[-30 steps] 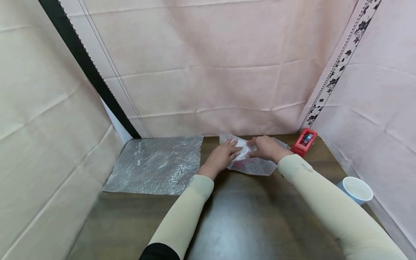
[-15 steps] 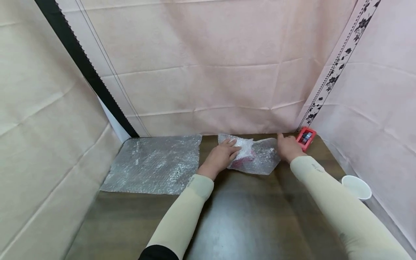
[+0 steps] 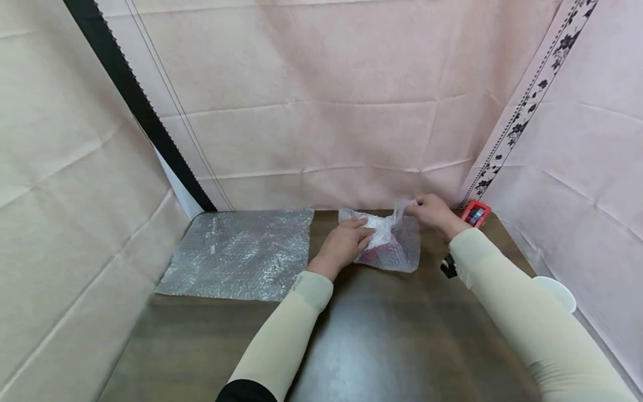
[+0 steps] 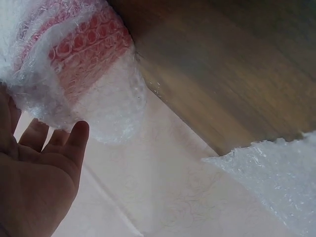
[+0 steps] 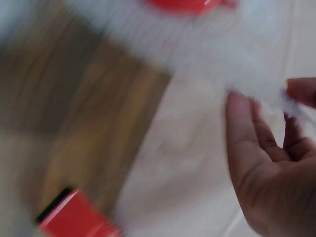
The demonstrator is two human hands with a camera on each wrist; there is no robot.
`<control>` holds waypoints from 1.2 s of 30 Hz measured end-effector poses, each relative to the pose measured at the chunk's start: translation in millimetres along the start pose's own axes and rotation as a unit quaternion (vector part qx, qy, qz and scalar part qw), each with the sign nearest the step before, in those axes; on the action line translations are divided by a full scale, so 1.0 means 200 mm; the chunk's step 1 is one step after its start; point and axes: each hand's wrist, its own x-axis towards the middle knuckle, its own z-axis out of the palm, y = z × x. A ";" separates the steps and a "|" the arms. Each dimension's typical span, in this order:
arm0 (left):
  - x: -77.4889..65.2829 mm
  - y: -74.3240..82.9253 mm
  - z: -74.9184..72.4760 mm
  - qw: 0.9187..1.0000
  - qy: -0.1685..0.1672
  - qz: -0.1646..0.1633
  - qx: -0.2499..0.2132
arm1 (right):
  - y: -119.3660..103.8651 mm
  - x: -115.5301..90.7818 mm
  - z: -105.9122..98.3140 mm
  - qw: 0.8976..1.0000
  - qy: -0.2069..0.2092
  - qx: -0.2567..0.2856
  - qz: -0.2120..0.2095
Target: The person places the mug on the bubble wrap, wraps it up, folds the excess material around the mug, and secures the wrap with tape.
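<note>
Near the table's back edge lies a piece of bubble wrap (image 3: 404, 251) folded partly over a red thing (image 4: 91, 42), whose kind the wrap hides. My left hand (image 3: 344, 245) rests on the left part of this bundle, fingers fairly straight and spread. In the left wrist view its fingertips (image 4: 79, 131) touch the wrap's edge. My right hand (image 3: 433, 214) pinches the wrap's loose right end and holds it up off the table. The right wrist view shows thumb and fingers of the right hand (image 5: 271, 153) on the clear film.
A flat sheet of bubble wrap (image 3: 241, 254) lies to the left on the brown table (image 3: 372, 340). A red tape dispenser (image 3: 476, 213) sits at the back right corner. Beyond my right forearm stands a cup (image 3: 556, 291), partly hidden. Cloth walls (image 3: 326, 139) enclose the table.
My right hand left the bundle for the wrap's right end, then lifted that end and drew it leftward. My left hand has stayed on the bundle.
</note>
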 end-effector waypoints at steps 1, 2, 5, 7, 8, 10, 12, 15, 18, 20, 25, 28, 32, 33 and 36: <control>0.00 0.00 0.00 1.000 -0.003 -0.001 0.001 | -0.04 0.00 0.03 1.000 -0.003 -0.006 -0.002; 0.00 0.00 0.01 1.000 -0.004 -0.002 0.001 | -0.08 0.00 0.05 1.000 -0.003 -0.020 -0.008; 0.00 0.00 0.02 1.000 -0.001 0.001 0.011 | -0.18 0.00 0.13 0.997 -0.003 -0.079 -0.017; 0.01 0.01 0.03 1.000 0.004 0.006 0.020 | -0.19 0.01 0.17 0.995 -0.008 -0.093 -0.027; 0.01 0.01 0.04 1.000 0.008 0.009 0.022 | -0.17 0.05 0.20 0.995 -0.007 -0.097 -0.025; 0.01 0.01 0.05 1.000 0.017 0.012 0.020 | -0.05 0.14 0.28 0.997 -0.013 -0.067 -0.046; 0.02 0.00 0.06 1.000 0.028 0.001 -0.002 | -0.01 0.20 0.32 0.996 -0.014 -0.068 -0.047; 0.03 0.00 0.08 0.996 0.051 -0.032 -0.066 | -0.02 0.20 0.37 0.995 -0.004 -0.086 -0.053; 0.04 -0.02 0.09 0.987 0.082 -0.063 -0.127 | -0.16 0.10 0.36 0.989 0.003 -0.139 -0.058; 0.04 -0.03 0.09 0.981 0.101 -0.069 -0.148 | -0.21 0.05 0.37 0.986 0.003 -0.149 -0.079; 0.05 -0.04 0.09 0.977 0.119 -0.062 -0.164 | -0.27 -0.01 0.35 0.988 -0.027 -0.141 -0.057; 0.05 -0.04 0.07 0.980 0.117 -0.048 -0.151 | -0.27 -0.01 0.31 0.991 -0.066 -0.106 -0.041; 0.04 -0.05 0.07 0.985 0.115 -0.028 -0.127 | -0.25 0.03 0.29 0.981 -0.098 -0.139 -0.091; 0.04 -0.05 0.07 0.986 0.111 -0.024 -0.125 | -0.24 0.04 0.30 0.977 -0.092 -0.158 -0.106; 0.02 -0.07 0.08 0.987 0.091 -0.021 -0.129 | -0.21 0.06 0.33 0.970 -0.058 -0.198 -0.128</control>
